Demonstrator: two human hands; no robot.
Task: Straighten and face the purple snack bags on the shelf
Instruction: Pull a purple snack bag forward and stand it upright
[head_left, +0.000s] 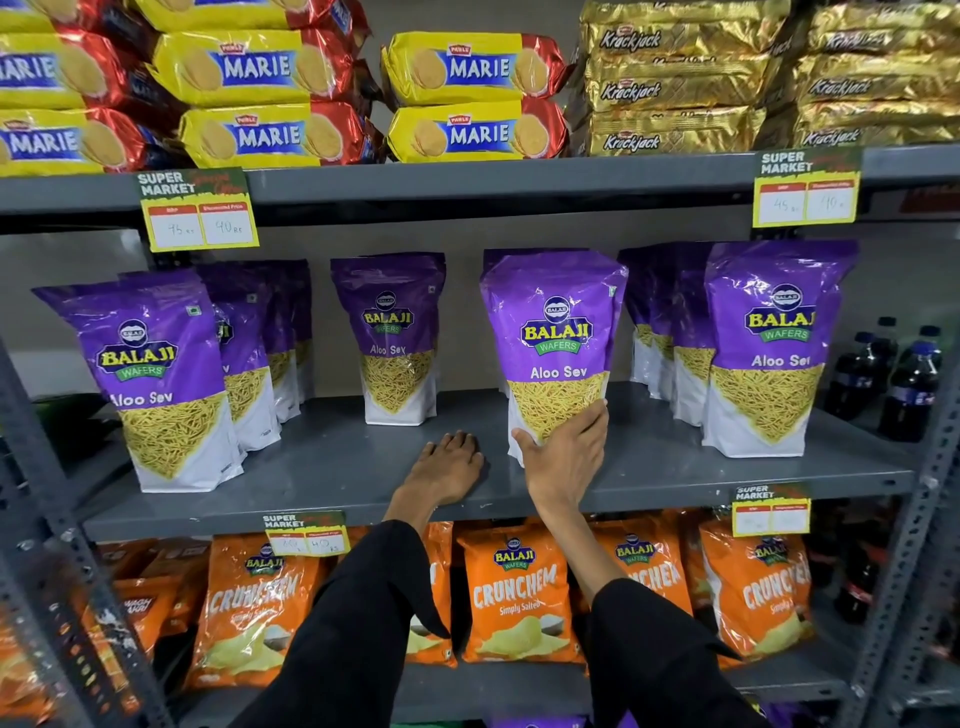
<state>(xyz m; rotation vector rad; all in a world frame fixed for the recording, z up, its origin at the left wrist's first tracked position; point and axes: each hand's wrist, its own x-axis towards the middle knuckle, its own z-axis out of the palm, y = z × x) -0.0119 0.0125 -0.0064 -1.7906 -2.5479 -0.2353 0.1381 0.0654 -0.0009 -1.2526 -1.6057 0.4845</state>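
Note:
Several purple Aloo Sev bags stand on the grey middle shelf (332, 467). My right hand (563, 457) grips the bottom of the centre-right purple bag (556, 332), which is upright and faces forward near the shelf's front. My left hand (447, 465) rests flat, palm down, on the bare shelf just left of that bag, holding nothing. Another purple bag (395, 338) stands alone further back in the middle. A front-left bag (156, 374) leads a row behind it. A front-right bag (774, 343) leads another row.
Yellow Marie biscuit packs (467, 98) and gold Krackjack packs (675, 88) fill the shelf above. Orange Crunchem bags (514, 592) sit on the shelf below. Dark soda bottles (883, 374) stand at the far right. Price tags (200, 210) hang from shelf edges.

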